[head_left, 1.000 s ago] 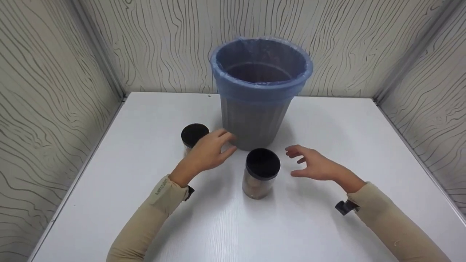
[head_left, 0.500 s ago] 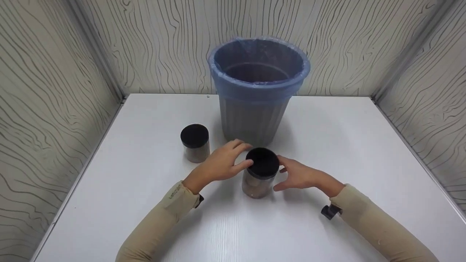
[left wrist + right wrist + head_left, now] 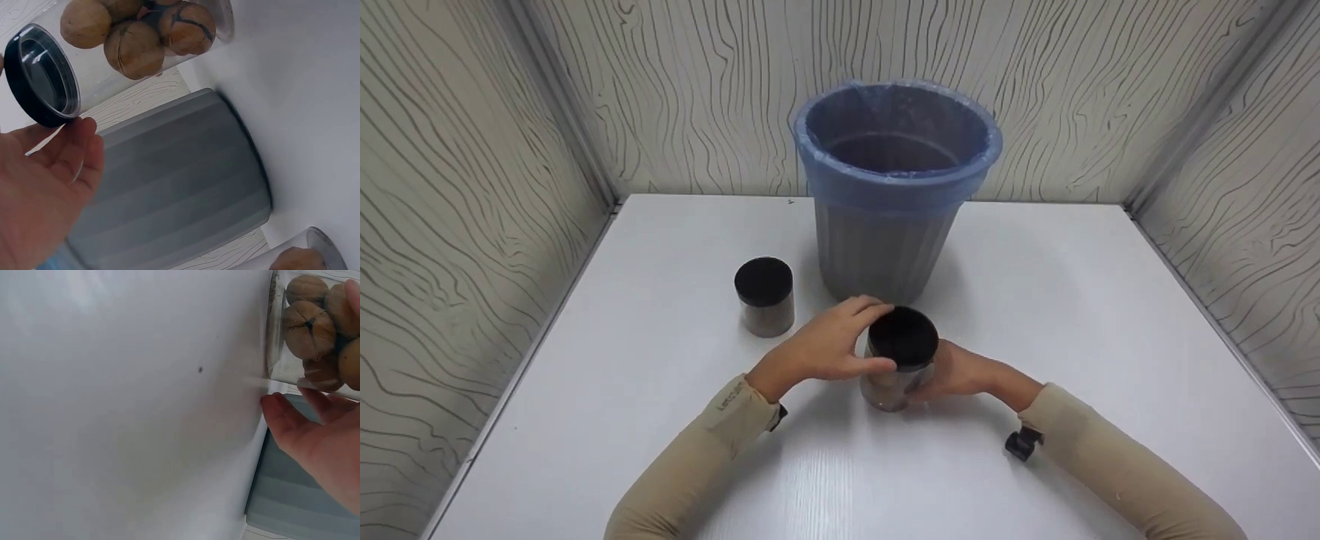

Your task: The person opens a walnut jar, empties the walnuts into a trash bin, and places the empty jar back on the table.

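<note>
A clear jar [image 3: 889, 384] of walnuts with a black lid [image 3: 901, 337] stands on the white table [image 3: 1035, 300] in front of me. My left hand [image 3: 831, 348] curls round the lid, thumb on its near side and fingers over its far edge. My right hand [image 3: 952, 373] grips the jar's body from the right. In the left wrist view the lid [image 3: 40, 76] lies by my fingertips [image 3: 84, 140], with the walnuts [image 3: 135, 42] showing through the glass. In the right wrist view my fingers [image 3: 292, 419] lie against the jar [image 3: 306, 332].
A grey bin [image 3: 889, 225] lined with a blue bag stands just behind the jar, empty as far as I see. A second black-lidded jar [image 3: 765, 296] stands to the left. Patterned walls close the table on three sides.
Both hands have closed in from either side onto the middle jar: the left one from near the other jar onto the lid, the right one onto the body. The jar stays put.
</note>
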Action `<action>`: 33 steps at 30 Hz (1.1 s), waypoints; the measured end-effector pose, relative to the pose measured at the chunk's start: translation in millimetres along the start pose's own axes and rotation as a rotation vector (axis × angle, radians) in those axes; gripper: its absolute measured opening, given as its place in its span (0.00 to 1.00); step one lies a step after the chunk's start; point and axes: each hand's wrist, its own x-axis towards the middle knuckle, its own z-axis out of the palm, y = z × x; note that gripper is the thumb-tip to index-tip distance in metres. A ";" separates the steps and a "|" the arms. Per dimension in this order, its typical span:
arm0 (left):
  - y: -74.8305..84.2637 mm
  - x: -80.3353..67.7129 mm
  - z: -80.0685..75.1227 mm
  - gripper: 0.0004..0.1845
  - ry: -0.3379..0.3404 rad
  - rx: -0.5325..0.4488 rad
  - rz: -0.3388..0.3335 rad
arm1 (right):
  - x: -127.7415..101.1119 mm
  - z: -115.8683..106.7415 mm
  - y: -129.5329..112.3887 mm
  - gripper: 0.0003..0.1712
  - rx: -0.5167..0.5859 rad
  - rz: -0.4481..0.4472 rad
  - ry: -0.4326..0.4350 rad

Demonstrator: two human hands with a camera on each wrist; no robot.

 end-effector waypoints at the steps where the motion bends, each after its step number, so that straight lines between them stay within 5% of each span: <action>1: 0.0 0.3 0.3 0.44 0.001 0.003 0.007 | 0.4 0.2 -0.2 0.56 0.003 0.002 0.003; 16: -1.9 -1.2 -1.6 0.44 0.001 -0.054 0.014 | -2.4 -4.1 -35.5 0.49 0.019 -0.070 0.037; 20: -1.8 -2.5 -2.5 0.45 0.003 -0.093 0.000 | -2.7 -5.9 -32.1 0.50 0.082 -0.086 0.026; 28: -2.0 -3.9 -3.6 0.47 0.015 -0.120 -0.014 | -2.0 -11.1 -8.9 0.58 -0.006 -0.103 0.042; 33: -0.9 -3.8 -2.7 0.49 0.031 -0.134 -0.005 | -6.4 -15.6 -11.6 0.51 0.005 -0.071 0.026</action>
